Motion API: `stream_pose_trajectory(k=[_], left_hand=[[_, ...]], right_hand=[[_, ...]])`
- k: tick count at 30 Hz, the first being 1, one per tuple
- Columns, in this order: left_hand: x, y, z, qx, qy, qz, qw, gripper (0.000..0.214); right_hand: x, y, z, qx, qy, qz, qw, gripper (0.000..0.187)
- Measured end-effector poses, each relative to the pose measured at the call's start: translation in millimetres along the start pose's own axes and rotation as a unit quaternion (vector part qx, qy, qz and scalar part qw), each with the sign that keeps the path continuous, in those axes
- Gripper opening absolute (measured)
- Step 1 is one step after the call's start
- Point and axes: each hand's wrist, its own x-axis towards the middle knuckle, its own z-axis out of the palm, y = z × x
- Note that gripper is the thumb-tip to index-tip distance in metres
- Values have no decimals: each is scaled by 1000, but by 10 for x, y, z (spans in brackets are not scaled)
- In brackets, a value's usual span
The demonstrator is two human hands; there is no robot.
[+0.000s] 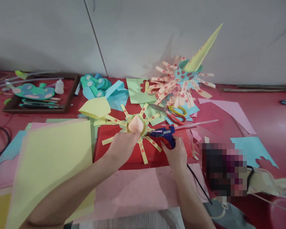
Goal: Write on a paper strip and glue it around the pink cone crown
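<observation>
My left hand (122,144) is closed on a peach paper cone (135,124) that stands in a yellow ring with yellow star-printed strips (143,152) fanning out over a red sheet (133,157). My right hand (175,153) grips a blue glue gun (164,133). Its nozzle points left at the ring's edge, and a clear glue stick (197,123) juts out behind it. The gun's black cord (198,184) trails toward me.
A finished strip-and-cone paper craft (186,79) stands at the back, with scissors (173,114) in front of it. Large yellow (50,165) and pink (138,190) sheets lie near me. A wooden tray (69,95) with cutouts and a small bottle (59,86) sits at the far left.
</observation>
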Motion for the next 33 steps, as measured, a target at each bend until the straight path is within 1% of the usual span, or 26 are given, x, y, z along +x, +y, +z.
stream_pose_trajectory(k=[3, 6, 16, 21, 26, 30, 33], left_hand=[[-4, 8, -10, 84, -12, 4, 996, 33], [-4, 21, -31, 111, -16, 7, 994, 41], [-1, 34, -34, 117, -18, 11, 993, 48], [10, 45, -68, 106, -43, 5, 993, 49], [8, 45, -64, 101, -53, 10, 993, 43], [6, 40, -47, 85, -38, 8, 996, 33], [8, 42, -51, 81, -31, 10, 996, 32]], right_hand=[[3, 7, -1, -6, -1, 3, 1000, 40], [6, 20, 3, -9, -2, -1, 1000, 39], [4, 1, -6, -1, -5, 1, 1000, 39], [9, -27, -14, 5, -2, 15, 1000, 40], [13, -1, -2, 2, -6, 9, 1000, 43], [7, -8, -6, 0, -2, 8, 1000, 43], [5, -10, -7, 0, -2, 7, 1000, 42]])
